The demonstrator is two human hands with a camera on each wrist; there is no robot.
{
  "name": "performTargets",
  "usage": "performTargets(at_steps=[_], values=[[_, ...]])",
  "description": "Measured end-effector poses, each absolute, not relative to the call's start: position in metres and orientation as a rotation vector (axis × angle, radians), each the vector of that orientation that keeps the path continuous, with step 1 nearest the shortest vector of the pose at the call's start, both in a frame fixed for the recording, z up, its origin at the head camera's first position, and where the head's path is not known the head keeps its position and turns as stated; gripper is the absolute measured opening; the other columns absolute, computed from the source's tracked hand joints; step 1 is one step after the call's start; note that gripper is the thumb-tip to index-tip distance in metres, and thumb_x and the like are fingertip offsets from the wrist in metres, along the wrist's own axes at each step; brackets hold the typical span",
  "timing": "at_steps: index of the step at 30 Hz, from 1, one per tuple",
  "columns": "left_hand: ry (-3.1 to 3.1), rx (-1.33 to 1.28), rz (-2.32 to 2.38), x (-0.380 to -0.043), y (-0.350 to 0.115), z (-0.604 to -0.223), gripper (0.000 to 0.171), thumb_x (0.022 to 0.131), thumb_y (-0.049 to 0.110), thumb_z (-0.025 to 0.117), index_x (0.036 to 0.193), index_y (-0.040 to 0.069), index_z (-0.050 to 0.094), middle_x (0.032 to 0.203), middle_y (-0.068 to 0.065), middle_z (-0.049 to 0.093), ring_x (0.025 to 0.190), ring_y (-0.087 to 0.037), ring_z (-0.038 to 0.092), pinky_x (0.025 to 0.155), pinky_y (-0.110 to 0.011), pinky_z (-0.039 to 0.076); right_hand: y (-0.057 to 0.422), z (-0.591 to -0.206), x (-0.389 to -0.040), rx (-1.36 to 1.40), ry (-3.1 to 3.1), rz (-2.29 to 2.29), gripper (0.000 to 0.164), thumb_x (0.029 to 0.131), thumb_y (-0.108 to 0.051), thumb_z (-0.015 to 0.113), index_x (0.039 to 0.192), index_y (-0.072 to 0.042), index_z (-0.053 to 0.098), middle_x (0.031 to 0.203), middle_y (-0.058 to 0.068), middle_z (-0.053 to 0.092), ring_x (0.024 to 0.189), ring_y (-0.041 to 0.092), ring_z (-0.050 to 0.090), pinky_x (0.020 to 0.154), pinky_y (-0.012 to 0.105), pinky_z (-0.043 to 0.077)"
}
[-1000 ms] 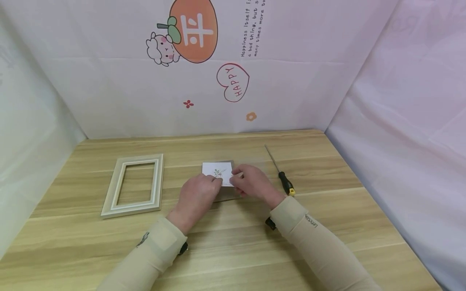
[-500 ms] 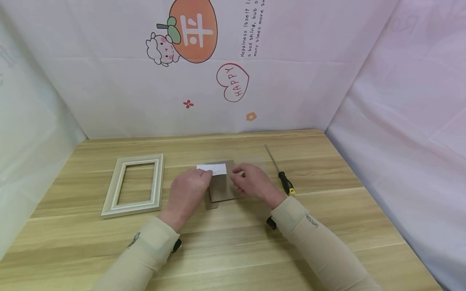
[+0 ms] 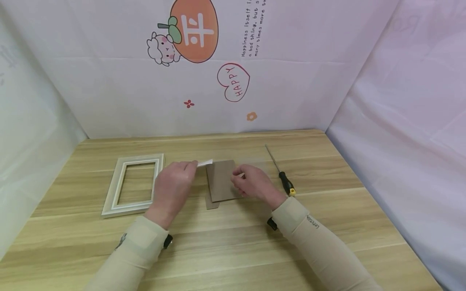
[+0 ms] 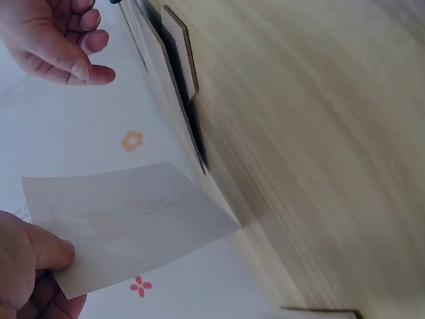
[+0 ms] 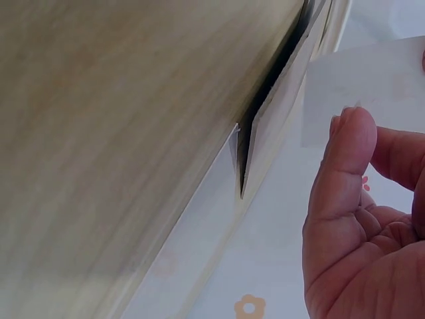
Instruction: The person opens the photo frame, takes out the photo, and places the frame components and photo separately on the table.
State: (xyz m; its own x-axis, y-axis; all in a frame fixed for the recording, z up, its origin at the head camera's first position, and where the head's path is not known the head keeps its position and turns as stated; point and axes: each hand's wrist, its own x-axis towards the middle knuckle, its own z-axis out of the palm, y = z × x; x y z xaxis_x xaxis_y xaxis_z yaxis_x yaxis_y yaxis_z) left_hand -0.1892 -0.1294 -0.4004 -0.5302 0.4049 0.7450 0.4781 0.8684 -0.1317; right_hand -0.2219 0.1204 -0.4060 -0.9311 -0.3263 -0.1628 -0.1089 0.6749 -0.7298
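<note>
My left hand (image 3: 174, 186) pinches a thin white paper card (image 4: 133, 219) by one edge, thumb on its near face. The card hangs in the air left of a brown backing board (image 3: 222, 182), showing nearly edge-on in the head view. Faint print shows through it in the left wrist view. My right hand (image 3: 253, 182) hovers at the board's right side, fingers loosely bent and nothing between them (image 5: 352, 166). Under the board, a narrower brown strip (image 3: 212, 205) sticks out at the near left corner.
An empty cream picture frame (image 3: 109, 202) lies on the left of the wooden table (image 3: 225, 250). A screwdriver (image 3: 285, 182) with a black and yellow handle lies at the right. A faint clear sheet (image 3: 259, 162) shows beside the board. White printed cloth (image 3: 291, 89) stands behind.
My left hand has lifted the white card off the brown board and carried it left, tilting it up. The board now lies uncovered. My right hand has barely moved.
</note>
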Motion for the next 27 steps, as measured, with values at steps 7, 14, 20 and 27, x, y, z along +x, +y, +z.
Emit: performTargets(at_steps=[7,14,20,27], values=[[-2.178,-0.608,-0.055,-0.189,-0.141,-0.4,0.017,0.087,-0.006,0.059,0.099,-0.002,0.071,0.088,-0.015,0.073,0.067,-0.028,0.065,0.056,-0.038,0.055,0.12,-0.406,-0.221,-0.353,2.623,-1.077,0.035,0.098,-0.031,0.053,0.124,-0.009,0.061,0.081,0.009,0.069,0.065,0.018,0.063,0.065,0.034,0.054],[-2.166,-0.612,-0.043,-0.187,-0.147,-0.408,0.016,0.084,-0.009,0.058,0.088,0.001,0.07,0.079,-0.01,0.073,0.057,-0.025,0.061,0.043,-0.035,0.046,0.12,-0.407,-0.221,-0.338,2.607,-1.07,0.034,0.098,-0.033,0.054,0.122,-0.011,0.061,0.084,0.009,0.069,0.066,0.019,0.063,0.063,0.034,0.055],[-2.239,-0.635,-0.028,-0.182,-0.148,-0.417,0.017,0.082,-0.011,0.059,0.083,0.003,0.068,0.066,-0.007,0.067,0.047,-0.02,0.052,0.038,-0.032,0.04,0.119,-0.409,-0.221,-0.347,2.603,-1.07,0.033,0.098,-0.033,0.054,0.121,-0.011,0.062,0.079,0.007,0.068,0.065,0.018,0.062,0.062,0.034,0.054],[-2.402,-0.623,-0.012,-0.176,-0.148,-0.425,0.018,0.082,-0.01,0.064,0.078,0.006,0.07,0.055,-0.003,0.059,0.043,-0.011,0.039,0.035,-0.029,0.035,0.119,-0.41,-0.221,-0.345,2.595,-1.06,0.032,0.098,-0.033,0.054,0.121,-0.011,0.062,0.079,0.006,0.068,0.067,0.018,0.063,0.063,0.034,0.054]])
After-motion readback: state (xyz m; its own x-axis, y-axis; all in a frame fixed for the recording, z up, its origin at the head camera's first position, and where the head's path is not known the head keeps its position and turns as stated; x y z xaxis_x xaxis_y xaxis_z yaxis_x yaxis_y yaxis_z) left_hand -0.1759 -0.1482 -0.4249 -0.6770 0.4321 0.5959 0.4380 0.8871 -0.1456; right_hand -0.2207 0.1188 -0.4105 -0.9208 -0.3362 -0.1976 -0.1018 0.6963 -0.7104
